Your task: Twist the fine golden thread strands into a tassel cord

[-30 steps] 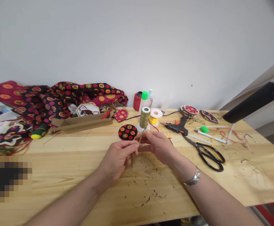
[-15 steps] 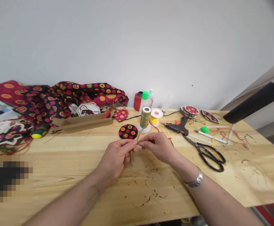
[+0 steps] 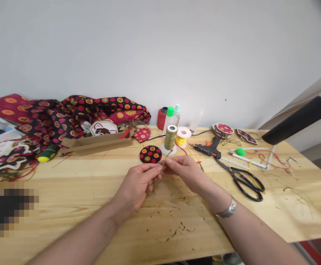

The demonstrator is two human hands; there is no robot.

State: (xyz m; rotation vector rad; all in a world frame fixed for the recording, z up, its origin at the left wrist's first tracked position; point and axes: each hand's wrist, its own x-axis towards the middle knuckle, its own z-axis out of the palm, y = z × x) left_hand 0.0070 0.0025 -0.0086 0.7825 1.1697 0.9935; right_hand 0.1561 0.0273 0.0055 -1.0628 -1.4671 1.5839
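My left hand [image 3: 138, 183] is closed, thumb and forefinger pinching an olive-green cord [image 3: 167, 155]. Close against it, my right hand [image 3: 184, 171] pinches the same cord from the other side. The cord's upper end sticks up from between the fingertips, and strands hang below my left hand. Just behind the hands stands a spool of olive thread [image 3: 170, 138]. To its left lies a round black piece with red patterned fabric [image 3: 150, 154]. A spool of yellow cord [image 3: 181, 138] stands to the right.
Black-handled scissors [image 3: 247, 182] and a hot glue gun [image 3: 208, 149] lie to the right. Patterned cloth [image 3: 74, 110] is heaped behind a narrow cardboard tray [image 3: 99, 144]. Bottles [image 3: 170, 119] stand by the wall. Thread scraps [image 3: 177, 230] litter the wooden table [image 3: 88, 198].
My right fingers have shifted slightly up along the cord, and its free end now points up and right. My left hand stays nearly in place, still pinching.
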